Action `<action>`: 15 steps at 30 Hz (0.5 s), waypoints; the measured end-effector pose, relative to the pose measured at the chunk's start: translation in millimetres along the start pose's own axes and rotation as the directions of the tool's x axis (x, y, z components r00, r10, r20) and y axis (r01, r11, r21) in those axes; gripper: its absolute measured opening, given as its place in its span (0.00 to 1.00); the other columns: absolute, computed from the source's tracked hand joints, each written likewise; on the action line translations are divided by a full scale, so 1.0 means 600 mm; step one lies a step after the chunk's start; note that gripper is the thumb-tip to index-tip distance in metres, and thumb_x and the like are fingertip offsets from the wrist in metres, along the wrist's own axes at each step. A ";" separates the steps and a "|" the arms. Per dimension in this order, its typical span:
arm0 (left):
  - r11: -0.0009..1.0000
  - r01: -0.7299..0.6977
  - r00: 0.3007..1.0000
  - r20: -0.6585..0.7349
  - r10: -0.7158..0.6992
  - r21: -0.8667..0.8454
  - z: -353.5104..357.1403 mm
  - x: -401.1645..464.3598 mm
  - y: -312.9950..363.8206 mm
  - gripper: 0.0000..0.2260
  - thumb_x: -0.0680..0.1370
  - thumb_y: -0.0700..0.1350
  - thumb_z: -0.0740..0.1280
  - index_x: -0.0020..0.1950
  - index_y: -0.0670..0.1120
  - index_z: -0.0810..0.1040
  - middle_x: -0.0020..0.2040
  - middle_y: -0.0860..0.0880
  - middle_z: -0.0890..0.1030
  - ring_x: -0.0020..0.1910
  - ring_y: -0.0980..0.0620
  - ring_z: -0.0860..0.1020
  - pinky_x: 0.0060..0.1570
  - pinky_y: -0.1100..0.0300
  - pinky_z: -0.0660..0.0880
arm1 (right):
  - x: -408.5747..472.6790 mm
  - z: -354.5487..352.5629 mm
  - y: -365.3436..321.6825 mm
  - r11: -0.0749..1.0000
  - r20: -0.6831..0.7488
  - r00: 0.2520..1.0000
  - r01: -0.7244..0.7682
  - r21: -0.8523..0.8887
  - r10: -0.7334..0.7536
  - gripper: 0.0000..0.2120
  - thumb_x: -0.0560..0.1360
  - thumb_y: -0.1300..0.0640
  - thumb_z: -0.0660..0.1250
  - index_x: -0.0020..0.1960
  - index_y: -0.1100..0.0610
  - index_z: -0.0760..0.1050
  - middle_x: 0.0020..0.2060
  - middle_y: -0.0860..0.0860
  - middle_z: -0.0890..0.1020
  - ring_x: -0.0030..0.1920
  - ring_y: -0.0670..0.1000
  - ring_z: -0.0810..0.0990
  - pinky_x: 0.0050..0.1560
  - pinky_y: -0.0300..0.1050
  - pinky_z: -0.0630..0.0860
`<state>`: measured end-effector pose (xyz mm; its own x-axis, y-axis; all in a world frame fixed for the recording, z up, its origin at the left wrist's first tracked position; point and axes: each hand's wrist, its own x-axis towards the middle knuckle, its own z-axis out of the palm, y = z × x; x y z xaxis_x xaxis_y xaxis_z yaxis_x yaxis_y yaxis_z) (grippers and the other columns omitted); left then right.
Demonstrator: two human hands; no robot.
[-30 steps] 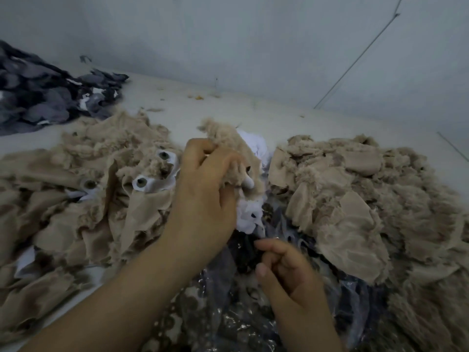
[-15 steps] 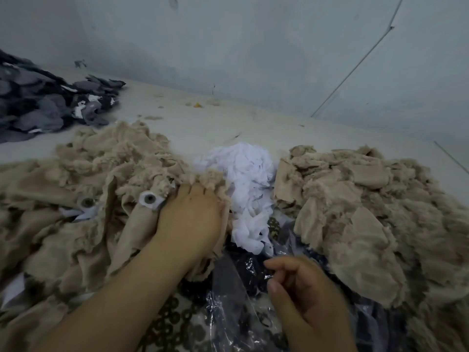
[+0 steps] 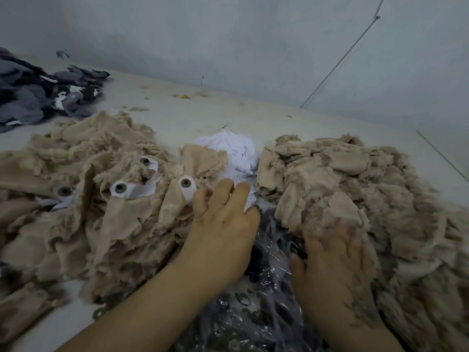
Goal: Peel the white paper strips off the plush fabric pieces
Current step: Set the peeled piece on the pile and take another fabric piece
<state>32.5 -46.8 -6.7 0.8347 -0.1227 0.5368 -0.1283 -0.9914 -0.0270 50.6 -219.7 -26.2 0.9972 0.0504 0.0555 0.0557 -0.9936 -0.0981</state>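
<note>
Two hands [image 3: 223,224] [image 3: 335,262], two plush heaps [image 3: 76,199] [image 3: 355,189], four eyes [image 3: 186,183]

Two hands: left hand [image 3: 223,224], right hand [image 3: 335,252]. Two tan plush heaps: left heap [image 3: 76,199], right heap [image 3: 368,189]. One white paper pile [image 3: 238,151] between the heaps. Four round grey eyes on the left heap: [image 3: 64,191], [image 3: 120,188], [image 3: 145,161], [image 3: 186,183]. One grey fabric heap [image 3: 38,95] at the table's far left corner. One clear plastic bag [image 3: 266,301] at the near edge.
</note>
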 end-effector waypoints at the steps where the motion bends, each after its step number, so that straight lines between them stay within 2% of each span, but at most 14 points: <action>1: 1.000 -0.007 1.000 0.011 0.007 -0.006 0.003 -0.003 0.006 0.13 0.57 0.35 0.75 0.36 0.44 0.75 0.60 0.38 0.77 0.61 0.39 0.67 0.55 0.43 0.59 | 0.003 0.001 0.001 0.996 -0.019 0.999 -0.040 -0.077 0.038 0.31 0.79 0.39 0.55 0.79 0.43 0.52 0.79 0.63 0.42 0.79 0.65 0.41 0.78 0.60 0.47; 4: 1.000 -0.021 0.998 0.053 0.022 -0.007 0.006 -0.010 0.018 0.12 0.59 0.38 0.75 0.35 0.45 0.74 0.59 0.39 0.76 0.61 0.39 0.67 0.57 0.40 0.62 | 0.011 -0.003 0.008 0.997 -0.040 0.998 -0.048 -0.066 0.045 0.28 0.79 0.42 0.55 0.78 0.46 0.57 0.79 0.63 0.45 0.79 0.65 0.43 0.78 0.58 0.49; 6: 1.000 -0.022 0.997 0.077 0.022 -0.003 0.009 -0.015 0.020 0.11 0.59 0.39 0.76 0.36 0.46 0.76 0.59 0.40 0.76 0.61 0.39 0.66 0.57 0.40 0.62 | 0.017 -0.005 0.014 0.999 -0.041 0.999 -0.008 -0.046 0.006 0.28 0.80 0.44 0.55 0.78 0.51 0.59 0.80 0.57 0.50 0.80 0.60 0.46 0.79 0.56 0.51; 8: 1.000 -0.020 0.995 0.094 0.022 -0.015 0.013 -0.020 0.021 0.12 0.58 0.40 0.76 0.36 0.46 0.77 0.60 0.40 0.76 0.62 0.39 0.66 0.57 0.37 0.66 | 0.019 -0.003 0.016 0.998 -0.054 0.997 0.055 -0.014 -0.055 0.29 0.81 0.46 0.54 0.79 0.55 0.56 0.80 0.51 0.54 0.80 0.53 0.51 0.79 0.52 0.52; 10: 0.999 -0.025 0.993 0.111 0.027 -0.024 0.015 -0.022 0.024 0.11 0.58 0.40 0.76 0.36 0.46 0.76 0.60 0.40 0.76 0.62 0.40 0.66 0.57 0.36 0.67 | 0.015 -0.005 0.010 0.989 -0.109 0.988 0.120 0.085 -0.110 0.30 0.81 0.49 0.59 0.79 0.58 0.57 0.79 0.51 0.59 0.78 0.52 0.58 0.78 0.51 0.56; 12: 0.999 -0.035 0.991 0.129 0.036 -0.011 0.016 -0.022 0.028 0.11 0.60 0.41 0.75 0.38 0.47 0.77 0.59 0.41 0.76 0.62 0.40 0.67 0.58 0.38 0.64 | 0.006 -0.013 0.002 0.955 -0.226 0.965 0.186 0.230 -0.134 0.28 0.78 0.54 0.66 0.75 0.61 0.66 0.74 0.54 0.69 0.74 0.54 0.67 0.76 0.49 0.62; 15: 0.995 -0.007 0.991 0.131 0.020 -0.098 0.014 -0.022 0.034 0.12 0.68 0.48 0.69 0.51 0.48 0.77 0.56 0.47 0.75 0.57 0.44 0.69 0.53 0.48 0.62 | -0.008 -0.027 -0.007 0.877 -0.426 0.883 0.351 0.328 -0.194 0.18 0.72 0.61 0.74 0.61 0.61 0.80 0.59 0.53 0.81 0.60 0.52 0.79 0.63 0.38 0.68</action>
<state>23.3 -65.6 -21.5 0.8951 -0.1477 0.4208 -0.1862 -0.9812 0.0517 44.8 -217.4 -9.7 0.8488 0.1944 0.4917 0.4154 -0.8204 -0.3928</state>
